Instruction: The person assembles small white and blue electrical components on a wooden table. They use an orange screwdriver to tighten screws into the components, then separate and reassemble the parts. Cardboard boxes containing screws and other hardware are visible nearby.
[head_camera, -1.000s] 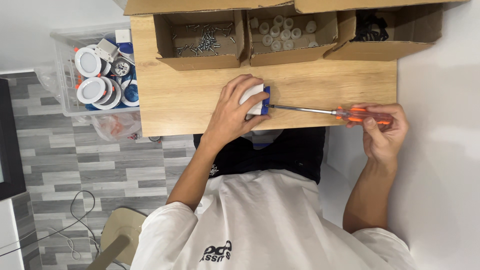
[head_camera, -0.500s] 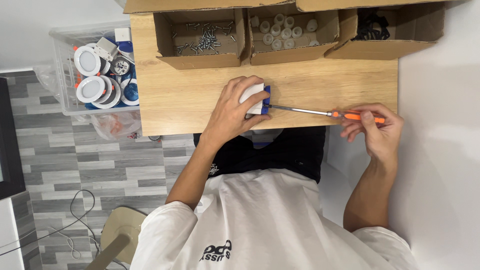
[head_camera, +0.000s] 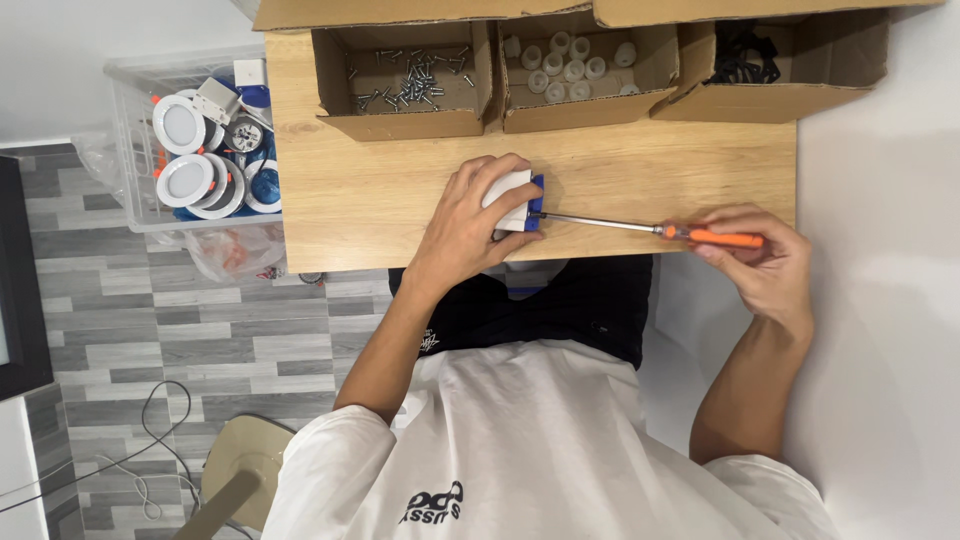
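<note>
My left hand (head_camera: 470, 225) grips a small round white light fitting with a blue back (head_camera: 518, 201), holding it on its side on the wooden table (head_camera: 350, 190). My right hand (head_camera: 765, 265) holds a long screwdriver by its orange handle (head_camera: 715, 238). Its metal shaft (head_camera: 600, 222) runs level to the left, and the tip sits against the blue back of the fitting.
Three open cardboard boxes line the table's far edge: screws (head_camera: 410, 80), small white plastic parts (head_camera: 570, 65), black parts (head_camera: 745, 60). A clear plastic bin (head_camera: 135, 150) left of the table holds several white round lights. A white wall rises at the right. Cables lie on the grey floor.
My right hand has turned on the screwdriver handle, fingers shifting around it. The left hand and the fitting stay where they were.
</note>
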